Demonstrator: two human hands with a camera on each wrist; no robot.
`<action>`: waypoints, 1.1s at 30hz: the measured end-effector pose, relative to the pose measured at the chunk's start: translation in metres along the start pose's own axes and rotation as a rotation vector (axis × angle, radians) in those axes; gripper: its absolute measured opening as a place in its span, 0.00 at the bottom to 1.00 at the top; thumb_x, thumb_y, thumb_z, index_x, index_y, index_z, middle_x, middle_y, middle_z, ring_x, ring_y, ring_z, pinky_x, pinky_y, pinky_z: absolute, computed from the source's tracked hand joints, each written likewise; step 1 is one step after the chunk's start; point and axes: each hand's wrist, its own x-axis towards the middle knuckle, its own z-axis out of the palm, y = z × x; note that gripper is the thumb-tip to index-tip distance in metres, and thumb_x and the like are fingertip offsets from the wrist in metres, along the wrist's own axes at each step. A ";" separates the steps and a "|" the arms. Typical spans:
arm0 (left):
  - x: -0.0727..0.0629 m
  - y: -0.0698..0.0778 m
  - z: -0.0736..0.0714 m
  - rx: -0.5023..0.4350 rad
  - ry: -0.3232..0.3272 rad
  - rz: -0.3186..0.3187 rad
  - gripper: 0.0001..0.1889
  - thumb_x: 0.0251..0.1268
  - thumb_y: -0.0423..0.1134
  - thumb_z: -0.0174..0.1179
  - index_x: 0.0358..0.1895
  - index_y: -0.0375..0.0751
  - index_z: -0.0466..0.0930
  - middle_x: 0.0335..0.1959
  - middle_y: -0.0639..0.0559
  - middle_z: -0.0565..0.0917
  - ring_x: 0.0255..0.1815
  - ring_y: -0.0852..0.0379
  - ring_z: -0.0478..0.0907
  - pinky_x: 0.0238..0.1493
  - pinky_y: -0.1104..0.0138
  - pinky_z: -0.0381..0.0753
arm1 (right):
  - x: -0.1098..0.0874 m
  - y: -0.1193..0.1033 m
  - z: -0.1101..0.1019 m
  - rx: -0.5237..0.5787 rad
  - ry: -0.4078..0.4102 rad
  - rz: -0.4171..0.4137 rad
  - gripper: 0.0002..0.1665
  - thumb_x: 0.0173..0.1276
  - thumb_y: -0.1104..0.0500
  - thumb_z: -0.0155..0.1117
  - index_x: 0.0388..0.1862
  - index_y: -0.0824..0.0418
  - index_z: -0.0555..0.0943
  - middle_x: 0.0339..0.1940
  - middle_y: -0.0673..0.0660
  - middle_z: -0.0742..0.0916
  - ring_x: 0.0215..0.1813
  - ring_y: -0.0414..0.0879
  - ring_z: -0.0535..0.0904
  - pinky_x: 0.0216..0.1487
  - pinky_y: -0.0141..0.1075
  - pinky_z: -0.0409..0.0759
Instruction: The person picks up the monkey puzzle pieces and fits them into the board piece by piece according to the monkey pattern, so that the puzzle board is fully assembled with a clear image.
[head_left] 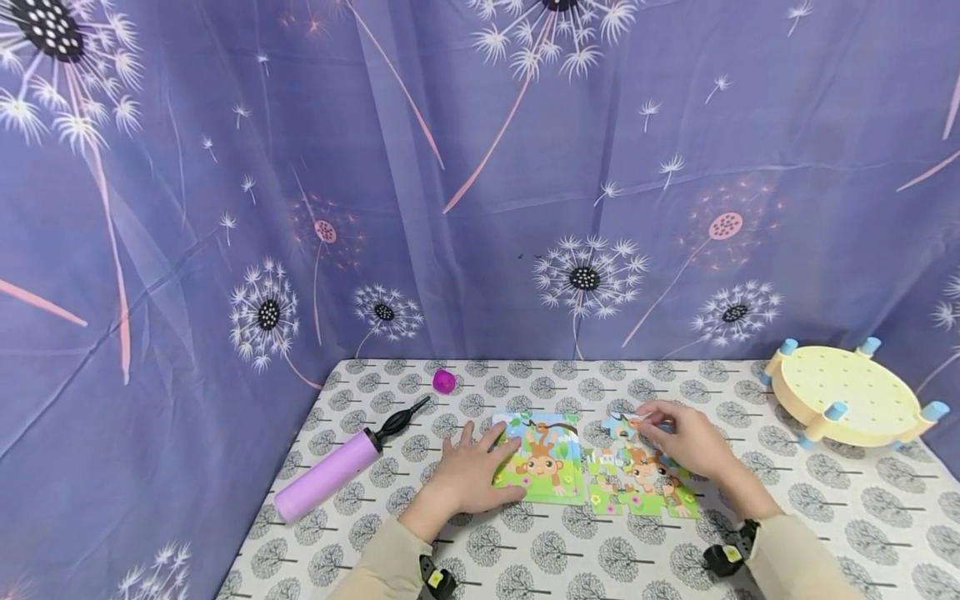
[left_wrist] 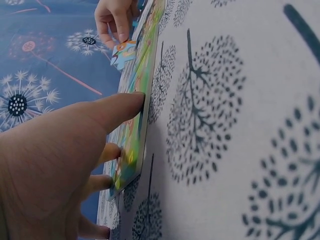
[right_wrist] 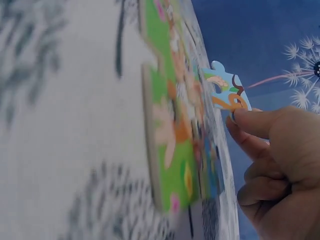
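Observation:
My right hand pinches a light blue puzzle piece with an orange curl between thumb and index finger. That piece is raised above the tabletop, over the upper part of a partly assembled monkey puzzle. Left of this puzzle lies a square picture board showing a monkey hanging from a branch over green grass. Spread out at the board's left side, my left hand has its fingertips on the edge. In the left wrist view, its thumb touches the board's near edge.
A purple pump with a black nozzle lies on the left. Farther back sits a small magenta object. At the right back is an overturned yellow stool with blue-tipped legs. A purple dandelion curtain hangs behind the tree-patterned tablecloth.

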 end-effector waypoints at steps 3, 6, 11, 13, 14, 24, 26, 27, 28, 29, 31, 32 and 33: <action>0.000 0.000 0.000 0.007 0.000 -0.005 0.44 0.66 0.79 0.48 0.82 0.66 0.59 0.85 0.54 0.54 0.79 0.24 0.52 0.67 0.23 0.59 | 0.005 -0.008 0.004 0.070 0.003 0.001 0.17 0.74 0.58 0.70 0.58 0.62 0.83 0.44 0.59 0.88 0.27 0.47 0.82 0.21 0.36 0.79; -0.001 0.001 0.000 0.014 0.000 -0.010 0.44 0.66 0.79 0.48 0.82 0.66 0.59 0.85 0.54 0.54 0.79 0.24 0.53 0.67 0.24 0.59 | 0.010 -0.018 0.011 0.124 0.005 -0.005 0.17 0.73 0.59 0.70 0.58 0.64 0.84 0.44 0.60 0.89 0.28 0.48 0.82 0.20 0.35 0.78; -0.002 0.003 -0.002 0.034 0.002 -0.017 0.45 0.66 0.79 0.49 0.83 0.64 0.59 0.85 0.53 0.54 0.79 0.25 0.54 0.66 0.24 0.61 | 0.023 -0.033 0.027 0.166 -0.011 -0.019 0.17 0.72 0.61 0.71 0.56 0.66 0.84 0.42 0.61 0.90 0.24 0.48 0.80 0.17 0.34 0.76; -0.002 0.003 -0.003 0.041 -0.002 -0.020 0.46 0.66 0.79 0.48 0.83 0.63 0.58 0.85 0.53 0.53 0.79 0.26 0.54 0.66 0.24 0.61 | 0.029 -0.039 0.035 0.168 -0.029 -0.024 0.17 0.71 0.61 0.71 0.56 0.66 0.84 0.41 0.60 0.90 0.22 0.47 0.79 0.15 0.32 0.73; -0.002 0.003 -0.004 0.043 -0.003 -0.020 0.46 0.66 0.79 0.48 0.83 0.62 0.58 0.85 0.53 0.53 0.79 0.26 0.54 0.66 0.24 0.61 | 0.031 -0.042 0.038 0.177 -0.042 -0.017 0.17 0.71 0.61 0.71 0.56 0.66 0.84 0.41 0.60 0.90 0.23 0.46 0.80 0.15 0.32 0.73; 0.000 0.003 -0.003 0.015 0.004 -0.030 0.49 0.63 0.80 0.51 0.83 0.61 0.58 0.85 0.53 0.54 0.80 0.27 0.53 0.67 0.24 0.59 | 0.049 -0.071 0.074 0.179 -0.101 0.057 0.17 0.69 0.62 0.71 0.55 0.65 0.86 0.44 0.58 0.90 0.41 0.48 0.85 0.33 0.38 0.86; 0.002 0.002 -0.002 0.006 0.005 -0.033 0.50 0.62 0.81 0.51 0.83 0.61 0.57 0.85 0.53 0.53 0.80 0.28 0.52 0.67 0.24 0.58 | 0.052 -0.075 0.080 0.174 -0.106 0.061 0.16 0.69 0.62 0.71 0.54 0.66 0.86 0.43 0.57 0.90 0.42 0.49 0.86 0.39 0.42 0.87; 0.002 0.001 -0.002 0.003 0.004 -0.036 0.50 0.61 0.81 0.51 0.83 0.62 0.57 0.85 0.53 0.53 0.80 0.28 0.52 0.68 0.24 0.57 | 0.053 -0.077 0.082 0.174 -0.107 0.068 0.16 0.68 0.62 0.71 0.54 0.65 0.87 0.42 0.56 0.91 0.41 0.49 0.86 0.41 0.43 0.87; 0.003 0.001 -0.001 0.001 0.001 -0.039 0.50 0.61 0.81 0.51 0.84 0.62 0.57 0.85 0.54 0.53 0.81 0.29 0.51 0.68 0.23 0.57 | 0.054 -0.079 0.084 0.168 -0.108 0.071 0.16 0.68 0.61 0.72 0.53 0.65 0.87 0.40 0.55 0.91 0.40 0.48 0.86 0.44 0.44 0.86; 0.004 0.000 -0.001 -0.001 -0.001 -0.042 0.51 0.60 0.82 0.50 0.84 0.62 0.56 0.85 0.54 0.52 0.81 0.29 0.51 0.68 0.23 0.56 | 0.056 -0.080 0.086 0.170 -0.112 0.078 0.16 0.67 0.61 0.72 0.53 0.65 0.87 0.39 0.54 0.91 0.39 0.47 0.86 0.46 0.45 0.85; 0.004 0.000 0.000 -0.003 -0.002 -0.046 0.51 0.59 0.83 0.50 0.84 0.63 0.56 0.85 0.54 0.52 0.81 0.29 0.50 0.68 0.23 0.56 | 0.057 -0.082 0.090 0.176 -0.125 0.086 0.16 0.67 0.61 0.71 0.53 0.66 0.87 0.37 0.53 0.91 0.37 0.46 0.86 0.47 0.46 0.84; 0.005 -0.001 0.000 -0.003 -0.004 -0.047 0.51 0.59 0.83 0.50 0.84 0.63 0.56 0.85 0.54 0.52 0.81 0.30 0.50 0.67 0.23 0.56 | 0.058 -0.083 0.091 0.180 -0.128 0.095 0.16 0.67 0.62 0.71 0.53 0.66 0.87 0.36 0.53 0.91 0.37 0.46 0.85 0.47 0.46 0.84; 0.005 -0.001 0.001 -0.002 -0.005 -0.048 0.52 0.59 0.83 0.50 0.84 0.63 0.56 0.85 0.54 0.52 0.81 0.30 0.50 0.67 0.23 0.56 | 0.059 -0.084 0.092 0.179 -0.131 0.092 0.16 0.67 0.62 0.71 0.53 0.66 0.86 0.35 0.53 0.91 0.36 0.46 0.85 0.46 0.46 0.84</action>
